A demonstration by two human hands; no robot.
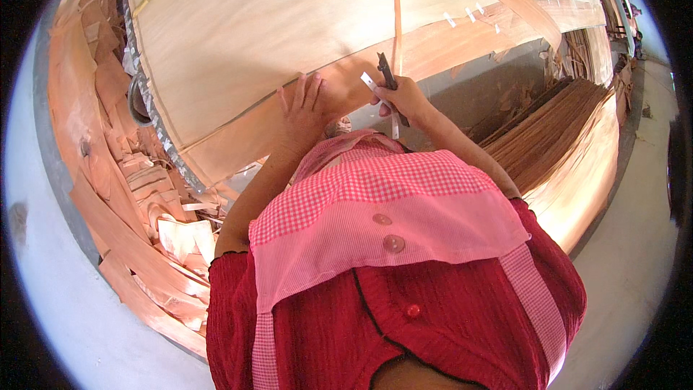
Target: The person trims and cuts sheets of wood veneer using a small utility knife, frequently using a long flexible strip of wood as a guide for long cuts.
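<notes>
A large pale wood veneer sheet (267,22) lies in front of me, with a narrower reddish veneer strip (245,146) along its near edge. My left hand (307,110) rests on this strip with its fingers stretched out and apart, near the seam between the two pieces. To its right, my right hand (408,101) is closed around a slim black tool (386,71), whose exact kind I cannot make out. A white strip of tape (378,91) also sits in that hand and dangles below the fingers. Short white tape pieces (471,14) stick across the seam farther right.
Scrap veneer (137,224) is heaped at the left. A stack of veneer sheets (552,130) stands at the right. A long thin strip (397,14) and a wider curved strip (516,0) lie across the sheet. A checked pink apron (390,180) covers my front.
</notes>
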